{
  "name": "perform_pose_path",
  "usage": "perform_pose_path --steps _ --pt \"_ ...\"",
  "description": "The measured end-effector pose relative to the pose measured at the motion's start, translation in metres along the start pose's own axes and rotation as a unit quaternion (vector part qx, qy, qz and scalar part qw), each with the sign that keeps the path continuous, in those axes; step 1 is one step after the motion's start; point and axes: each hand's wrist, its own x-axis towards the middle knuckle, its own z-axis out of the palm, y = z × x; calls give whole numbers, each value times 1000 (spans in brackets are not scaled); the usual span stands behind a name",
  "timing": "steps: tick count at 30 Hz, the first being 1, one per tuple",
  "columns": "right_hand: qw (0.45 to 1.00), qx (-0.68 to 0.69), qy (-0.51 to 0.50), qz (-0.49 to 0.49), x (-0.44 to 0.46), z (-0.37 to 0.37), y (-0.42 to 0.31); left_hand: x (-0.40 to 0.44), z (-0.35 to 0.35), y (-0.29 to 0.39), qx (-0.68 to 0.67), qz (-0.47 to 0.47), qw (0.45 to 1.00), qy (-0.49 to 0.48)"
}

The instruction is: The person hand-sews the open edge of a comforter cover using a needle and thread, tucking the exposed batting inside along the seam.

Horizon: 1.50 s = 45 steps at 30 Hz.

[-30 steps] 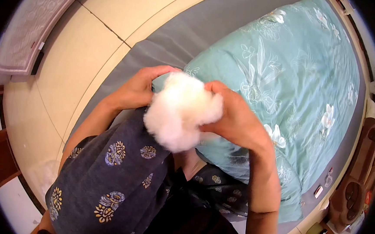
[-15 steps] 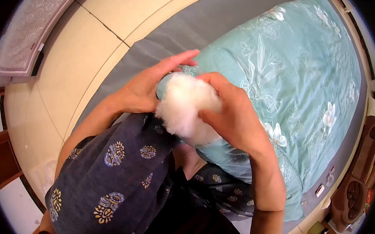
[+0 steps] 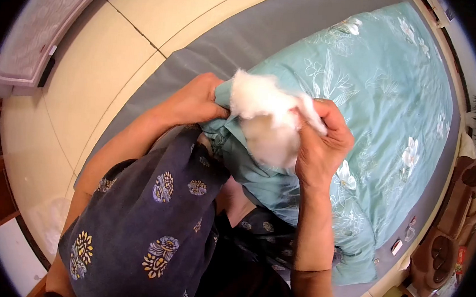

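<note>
White fluffy stuffing (image 3: 269, 142) bulges from the edge of a teal floral quilt cover (image 3: 381, 158). My left hand (image 3: 203, 99) is closed on the cover's edge, left of the stuffing, with the fingertips partly hidden behind the cloth. On the other side, my right hand (image 3: 327, 141) pinches a pulled-out strand of the stuffing between thumb and fingers. The strand stretches from the clump to my right fingertips. Below my left hand the cloth is gathered and creased over my lap.
Dark patterned trousers (image 3: 145, 208) cover my legs. A grey mat (image 3: 200, 57) lies under the quilt on a tiled floor (image 3: 128, 58). A pale pink padded item (image 3: 41, 41) stands at upper left. Brown seating (image 3: 441, 234) and a small white object (image 3: 396, 247) are at right.
My left hand has gone from spread beside the stuffing to closed on the cover's edge. My right hand has moved right and slightly down, drawing a strand out of the clump.
</note>
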Motion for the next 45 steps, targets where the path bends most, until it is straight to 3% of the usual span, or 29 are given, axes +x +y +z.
perform_pose_path --steps 3,4,6,8,10,12,15,16,19,22,24,25,28,29,31,32,33,36,37,38,41,42,44,45 --pt "978 68 198 -21 2 -16 0 -4 -2 1 93 -25 995 17" --pt "963 107 246 -27 15 -35 -23 -9 -1 -5 56 -33 998 21" --pt "986 125 96 -60 23 -50 -58 -21 5 -20 -17 -50 999 14" --pt "999 -19 -6 35 19 -31 -27 -13 10 -2 -4 -12 999 31" --pt "969 -201 -97 -105 17 -7 -3 -5 8 9 35 -10 999 23" --pt "938 -291 -15 -186 9 23 -14 -1 9 10 41 23 998 37" --pt "890 -386 -191 -148 4 26 -5 1 12 10 2 94 994 47" --pt "895 -370 -183 -168 5 24 -2 2 13 10 -21 124 991 51" --pt "894 -346 -156 -239 12 21 3 6 14 53 -145 68 987 -5" --pt "877 -355 -121 -301 17 19 6 11 21 31 -89 63 992 -64" --pt "881 -327 -123 -320 12 18 16 12 29 20 -26 72 996 -39" --pt "905 -296 -142 -271 8 15 11 12 31 21 7 77 997 -27" --pt "945 -192 -85 -250 -4 15 15 11 36 26 76 116 990 -13" --pt "948 -162 -59 -266 -3 16 10 11 38 27 105 86 991 -4" --pt "945 -205 -14 -254 -17 4 1 11 35 28 124 124 984 -20" --pt "945 -203 -20 -257 -7 -20 -13 12 32 27 133 144 980 -27" --pt "937 -197 -22 -289 6 -46 -27 7 29 -33 296 72 952 14" --pt "922 -198 21 -333 13 -134 -70 -17 38 -58 53 59 993 85" --pt "914 -192 29 -356 21 -159 -88 -1 19 -16 107 72 992 6" --pt "896 -185 41 -401 39 -183 -106 5 5 3 96 64 993 31" --pt "992 27 87 -83 -12 -178 -76 12 -15 25 63 65 993 72" --pt "988 100 104 51 -47 -173 -56 9 -25 18 64 82 992 66" --pt "907 246 157 302 -101 -152 -41 -1 -34 20 85 135 985 73" --pt "876 293 118 363 -105 -151 -48 -3 -35 33 100 180 975 84"
